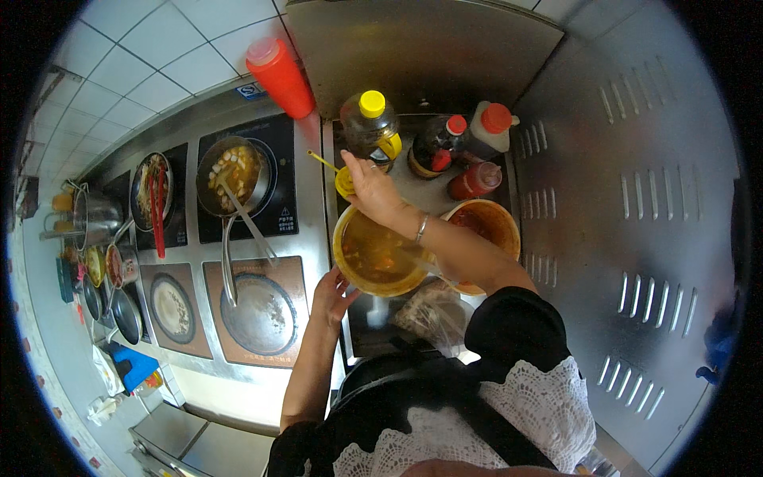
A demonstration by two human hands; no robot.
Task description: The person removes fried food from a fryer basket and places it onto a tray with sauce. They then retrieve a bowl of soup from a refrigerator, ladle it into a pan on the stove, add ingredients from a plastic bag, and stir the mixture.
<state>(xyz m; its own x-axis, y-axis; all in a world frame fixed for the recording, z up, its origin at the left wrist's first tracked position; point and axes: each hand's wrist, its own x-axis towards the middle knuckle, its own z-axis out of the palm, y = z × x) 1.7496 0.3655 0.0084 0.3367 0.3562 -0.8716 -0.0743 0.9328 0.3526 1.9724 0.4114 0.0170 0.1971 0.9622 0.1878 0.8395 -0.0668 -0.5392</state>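
Observation:
My right hand (375, 188) reaches over a round tub of brown soup or sauce (369, 253), with a yellow container (344, 182) under its fingers; whether it grips this cannot be told. A thin yellow stick (322, 159) slants out beside that container. At the tub's lower left side is my left hand (332, 296), its fingertips against or just beside the wall. A ladle or spoon handle (438, 271) leans over the tub's right rim. Beside it, a second tub with red contents (495, 223) is partly hidden by my right forearm.
Behind the tubs stand a yellow-capped bottle (372, 122), a red-capped dark bottle (438, 146), a white jug (492, 128) and a red squeeze bottle (475, 180). A pan of food with a utensil (232, 176) sits on the left cooktop. A plastic bag (435, 316) lies near my body.

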